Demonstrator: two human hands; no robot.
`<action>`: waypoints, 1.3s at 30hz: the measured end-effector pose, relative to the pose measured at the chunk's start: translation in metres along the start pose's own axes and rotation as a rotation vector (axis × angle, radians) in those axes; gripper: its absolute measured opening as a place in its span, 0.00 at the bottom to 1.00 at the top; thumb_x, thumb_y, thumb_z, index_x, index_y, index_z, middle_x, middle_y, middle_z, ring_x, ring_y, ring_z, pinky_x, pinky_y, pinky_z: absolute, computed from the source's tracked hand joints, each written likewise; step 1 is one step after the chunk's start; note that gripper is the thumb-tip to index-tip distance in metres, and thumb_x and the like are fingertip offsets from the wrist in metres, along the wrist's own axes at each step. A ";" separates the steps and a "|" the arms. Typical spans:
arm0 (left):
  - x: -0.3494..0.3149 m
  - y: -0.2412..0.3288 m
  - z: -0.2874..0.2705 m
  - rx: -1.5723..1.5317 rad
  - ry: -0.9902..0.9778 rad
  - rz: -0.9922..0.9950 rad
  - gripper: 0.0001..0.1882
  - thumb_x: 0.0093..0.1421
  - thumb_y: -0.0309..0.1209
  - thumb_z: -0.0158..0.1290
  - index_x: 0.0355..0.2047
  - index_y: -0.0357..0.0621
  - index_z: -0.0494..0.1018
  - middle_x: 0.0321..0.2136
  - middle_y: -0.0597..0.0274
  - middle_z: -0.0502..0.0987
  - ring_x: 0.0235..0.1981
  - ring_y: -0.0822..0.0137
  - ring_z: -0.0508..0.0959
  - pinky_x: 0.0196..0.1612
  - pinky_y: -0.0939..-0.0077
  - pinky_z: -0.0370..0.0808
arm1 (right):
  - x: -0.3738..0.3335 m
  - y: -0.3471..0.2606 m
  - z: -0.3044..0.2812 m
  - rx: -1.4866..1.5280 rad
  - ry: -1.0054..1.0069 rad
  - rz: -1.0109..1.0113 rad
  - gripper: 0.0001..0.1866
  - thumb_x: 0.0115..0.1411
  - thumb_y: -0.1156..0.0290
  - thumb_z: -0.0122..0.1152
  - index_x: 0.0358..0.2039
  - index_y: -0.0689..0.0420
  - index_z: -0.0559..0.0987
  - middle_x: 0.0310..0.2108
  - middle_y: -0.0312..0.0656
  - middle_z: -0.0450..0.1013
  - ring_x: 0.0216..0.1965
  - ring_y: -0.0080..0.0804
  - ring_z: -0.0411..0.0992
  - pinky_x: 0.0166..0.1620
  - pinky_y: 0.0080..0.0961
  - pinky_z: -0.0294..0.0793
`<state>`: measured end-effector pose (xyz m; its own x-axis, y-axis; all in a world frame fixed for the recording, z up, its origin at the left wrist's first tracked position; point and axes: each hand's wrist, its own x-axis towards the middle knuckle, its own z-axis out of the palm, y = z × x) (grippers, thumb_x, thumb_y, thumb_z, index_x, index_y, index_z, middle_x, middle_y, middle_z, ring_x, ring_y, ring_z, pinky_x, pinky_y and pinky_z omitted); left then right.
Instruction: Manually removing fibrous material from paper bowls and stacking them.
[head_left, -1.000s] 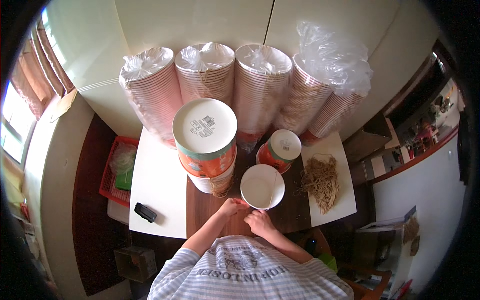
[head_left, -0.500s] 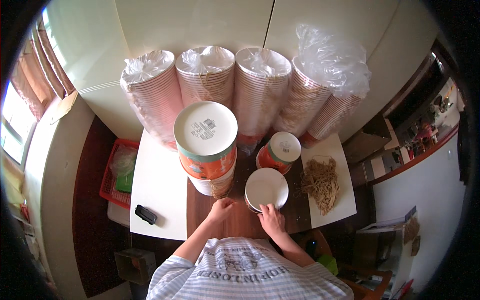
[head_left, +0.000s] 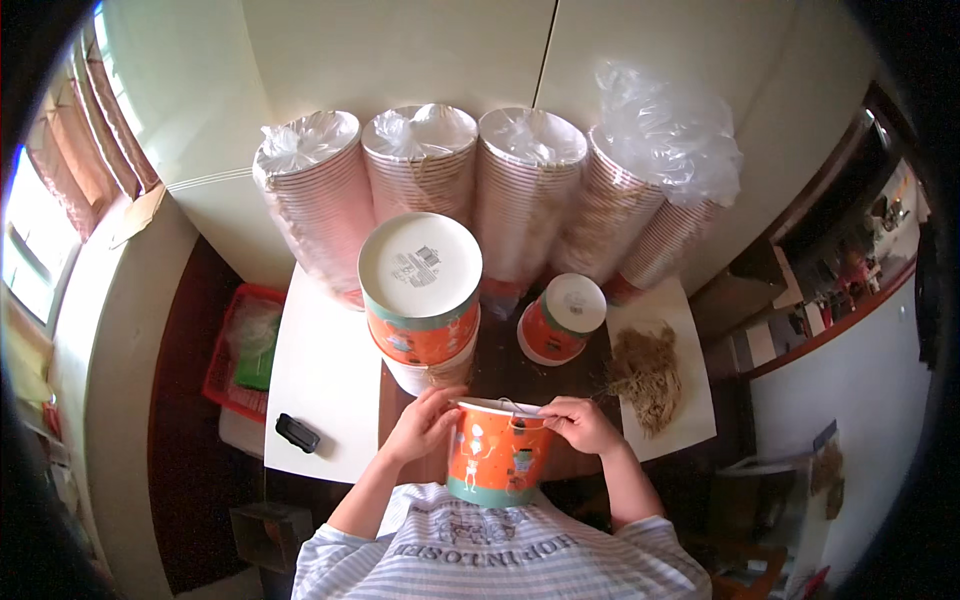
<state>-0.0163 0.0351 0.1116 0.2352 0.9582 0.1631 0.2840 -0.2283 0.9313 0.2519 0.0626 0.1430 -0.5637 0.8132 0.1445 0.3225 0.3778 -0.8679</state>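
Observation:
Between my hands, close to my chest, an orange paper bucket [head_left: 497, 455] with a green base band and printed figures is tipped toward me. My left hand [head_left: 425, 424] is closed on the left of its white rim; my right hand [head_left: 583, 424] pinches the right side of that rim. A thin twine loop [head_left: 515, 408] shows at the rim between them. Just beyond stands a stack of upturned large buckets [head_left: 418, 330], twine hanging at its lower edge. A smaller upturned bucket stack [head_left: 556, 322] is on the right. Frayed twine [head_left: 645, 375] lies in a heap beside it.
Tall stacks of nested paper buckets [head_left: 525, 200] in clear plastic line the back of the table against the wall. A small black object [head_left: 297, 433] lies on the white board at left. Beside the table is a red basket [head_left: 215, 375] with a green item.
The bucket came toward me and tipped so that its orange side shows. My left hand moved from the twine by the large stack to its rim. My right hand rose along the rim.

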 end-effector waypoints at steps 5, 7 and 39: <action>-0.004 -0.007 -0.023 -0.447 -0.105 -0.163 0.08 0.58 0.29 0.44 0.32 0.36 0.69 0.22 0.69 0.68 0.25 0.79 0.66 0.28 0.85 0.64 | 0.029 -0.022 -0.020 0.371 -0.017 0.086 0.06 0.54 0.76 0.51 0.31 0.64 0.73 0.26 0.33 0.70 0.28 0.17 0.65 0.33 0.15 0.65; 0.000 0.012 -0.039 -0.558 -0.042 -0.123 0.08 0.59 0.31 0.43 0.28 0.39 0.68 0.19 0.73 0.65 0.20 0.82 0.63 0.22 0.88 0.61 | 0.042 -0.033 -0.027 0.506 -0.031 0.141 0.07 0.56 0.74 0.50 0.33 0.63 0.73 0.28 0.31 0.69 0.30 0.15 0.65 0.36 0.14 0.64; 0.077 -0.040 -0.107 -0.122 0.559 -0.282 0.11 0.59 0.31 0.43 0.24 0.37 0.67 0.15 0.66 0.67 0.16 0.77 0.63 0.19 0.82 0.62 | 0.151 0.001 0.028 0.683 0.126 0.263 0.20 0.56 0.70 0.49 0.50 0.55 0.61 0.32 0.33 0.64 0.21 0.17 0.57 0.22 0.13 0.57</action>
<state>-0.1091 0.1365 0.1216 -0.3632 0.9315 0.0209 0.1481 0.0356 0.9883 0.1455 0.1734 0.1509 -0.4285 0.8989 -0.0916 -0.1327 -0.1629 -0.9777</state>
